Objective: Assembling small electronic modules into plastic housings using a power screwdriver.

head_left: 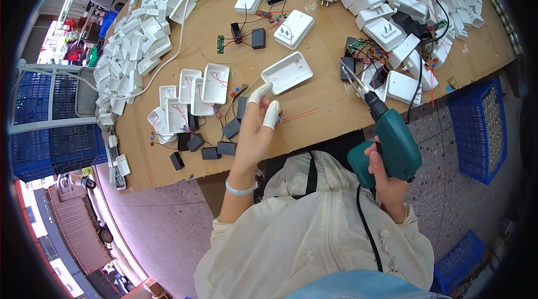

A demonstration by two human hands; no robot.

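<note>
My left hand (255, 134), with white covers on two fingertips, reaches over the cardboard. Those fingertips are apart, one at the near rim of an empty white plastic shell (287, 73); whether it touches cannot be made out. Red wires (301, 114) stick out beside the other fingertip, their inner end partly hidden by the hand. My right hand (386, 178) is wrapped round the handle of a green corded gun-shaped tool (395, 143). Its thin metal tip points up and left, near a black block (347, 68) and white cases at the right of the table.
White shells with wired parts (214, 83) and black blocks (210, 153) lie left of my hand. Wired boards (220, 44) and closed plug cases (294, 29) lie farther back. Heaps of white shells (147, 44) line the cardboard-covered table (330, 103). Blue crates (479, 131) stand rightward.
</note>
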